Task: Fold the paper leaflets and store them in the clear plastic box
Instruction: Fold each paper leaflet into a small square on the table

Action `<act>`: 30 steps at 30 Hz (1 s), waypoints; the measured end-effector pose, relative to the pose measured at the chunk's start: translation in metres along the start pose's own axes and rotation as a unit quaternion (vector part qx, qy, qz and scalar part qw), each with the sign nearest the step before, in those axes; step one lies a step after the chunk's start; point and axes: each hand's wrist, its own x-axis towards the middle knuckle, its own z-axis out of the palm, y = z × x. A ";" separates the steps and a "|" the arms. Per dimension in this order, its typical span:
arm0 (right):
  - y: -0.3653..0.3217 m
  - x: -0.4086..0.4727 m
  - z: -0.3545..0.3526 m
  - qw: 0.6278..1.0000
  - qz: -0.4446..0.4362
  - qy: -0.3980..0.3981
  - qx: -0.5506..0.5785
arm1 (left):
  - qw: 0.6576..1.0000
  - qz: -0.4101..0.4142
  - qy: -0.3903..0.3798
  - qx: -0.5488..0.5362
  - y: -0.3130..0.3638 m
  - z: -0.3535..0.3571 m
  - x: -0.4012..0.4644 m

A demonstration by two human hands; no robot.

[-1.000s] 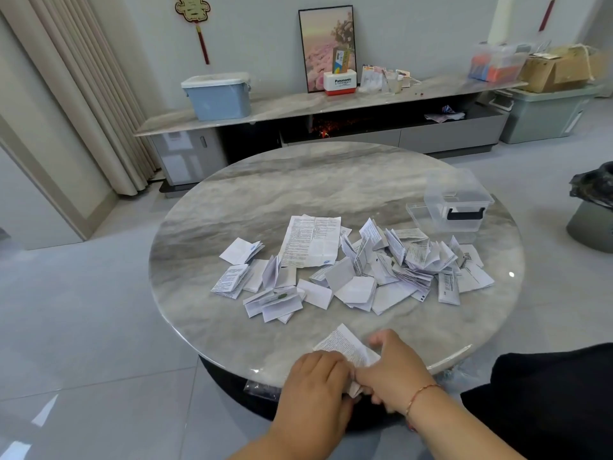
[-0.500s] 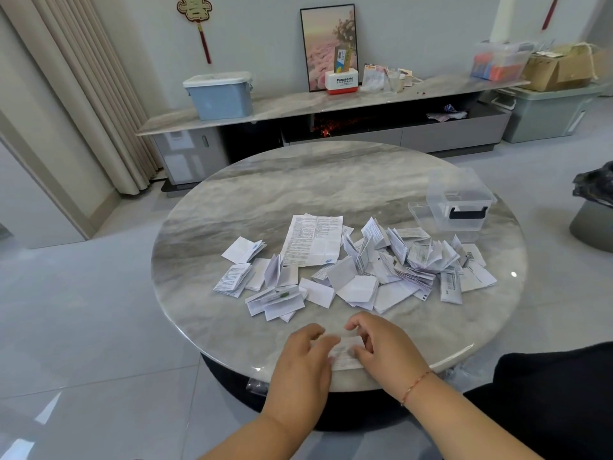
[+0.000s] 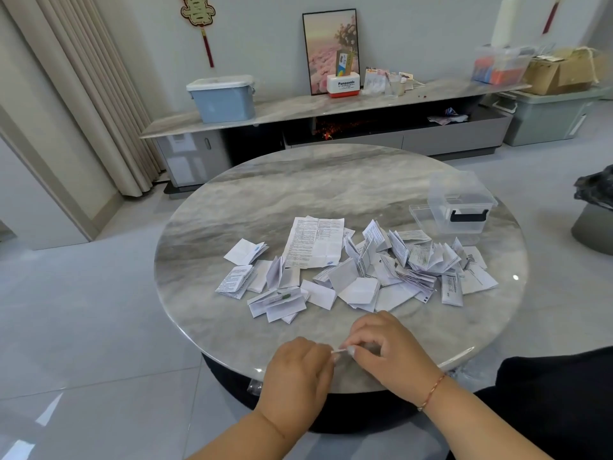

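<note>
At the near edge of the round marble table point(image 3: 331, 194), my left hand point(image 3: 298, 370) and my right hand point(image 3: 384, 350) pinch a small folded leaflet point(image 3: 340, 351) between them; only a thin white edge of it shows. Several folded leaflets point(image 3: 381, 277) lie scattered across the middle of the table, with one large unfolded leaflet point(image 3: 315, 242) behind them. The clear plastic box point(image 3: 461, 200) with a black handle stands at the right of the table, and its clear lid point(image 3: 419, 215) lies beside it on the left.
A low marble cabinet point(image 3: 298, 107) runs along the far wall, carrying a blue bin point(image 3: 222, 97), a framed picture point(image 3: 331, 51) and small items. Storage crates point(image 3: 547, 114) stand at the far right. A dark bag point(image 3: 593, 187) sits on a stool right of the table.
The leaflet that showed as an open sheet between my hands has been folded down to a small piece. Both hands have moved forward onto the table edge and stay closed around it.
</note>
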 end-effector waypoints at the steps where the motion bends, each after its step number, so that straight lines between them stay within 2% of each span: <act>1: -0.002 0.001 -0.001 1.000 -0.012 0.010 -0.003 | 0.998 -0.052 -0.017 -0.038 0.004 -0.005 0.005; 3: -0.005 0.002 -0.002 0.999 -0.036 0.025 -0.022 | 0.986 -0.128 -0.055 -0.093 0.009 -0.011 0.012; 5: -0.008 0.003 -0.001 0.998 -0.046 0.030 -0.030 | 0.981 -0.131 -0.074 -0.124 0.010 -0.017 0.018; 10: -0.011 0.010 -0.009 0.997 -0.027 0.065 -0.010 | 0.982 -0.138 -0.032 -0.125 0.006 -0.034 0.037; 13: -0.007 0.013 -0.016 0.995 -0.005 0.102 0.004 | 0.973 -0.193 0.010 -0.124 0.001 -0.047 0.050; 15: -0.002 0.014 -0.018 0.992 0.029 0.123 0.011 | 0.944 -0.291 0.054 -0.149 -0.009 -0.062 0.067; 18: 0.002 0.016 -0.018 0.987 0.063 0.147 0.026 | 0.879 -0.429 0.114 -0.175 -0.050 -0.084 0.094; 22: 0.002 0.019 -0.010 0.989 0.047 0.138 0.005 | 0.751 -0.571 0.171 -0.284 -0.121 -0.092 0.111; 23: 0.004 0.020 -0.007 0.990 0.046 0.130 -0.002 | 0.733 -0.597 0.161 -0.281 -0.134 -0.090 0.112; 28: 0.006 0.025 -0.004 0.992 0.056 0.114 -0.006 | 0.695 -0.666 0.044 -0.268 -0.171 -0.082 0.097; 30: 0.007 0.027 -0.002 0.992 0.063 0.107 -0.004 | 0.707 -0.669 0.013 -0.229 -0.180 -0.079 0.087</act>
